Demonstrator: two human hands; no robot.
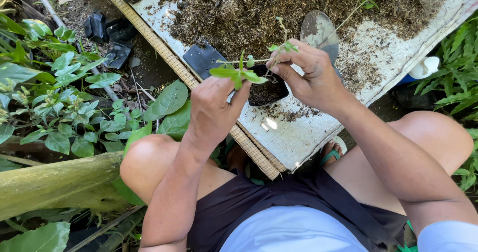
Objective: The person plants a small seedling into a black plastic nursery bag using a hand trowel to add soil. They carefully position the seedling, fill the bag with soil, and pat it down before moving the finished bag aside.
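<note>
You are sitting low with your knees apart, and your two hands are up in front of you. Your left hand is curled, with its fingertips pinched on the leafy end of a small green plant cutting. Your right hand is curled too, with its fingers closed around the thin stem at the other end, so the cutting stretches between both hands. The cutting sits in the air just above a small black pot that has dark soil in it. The pot stands on a white woven sheet spread on the ground. A big pile of brown soil mix lies on the far part of the sheet. A metal trowel rests by the pile, just behind your right hand. A flat black bag lies on the sheet near your left hand. Green leafy plants grow on your left side, and a thick green stalk lies beside your left knee.
</note>
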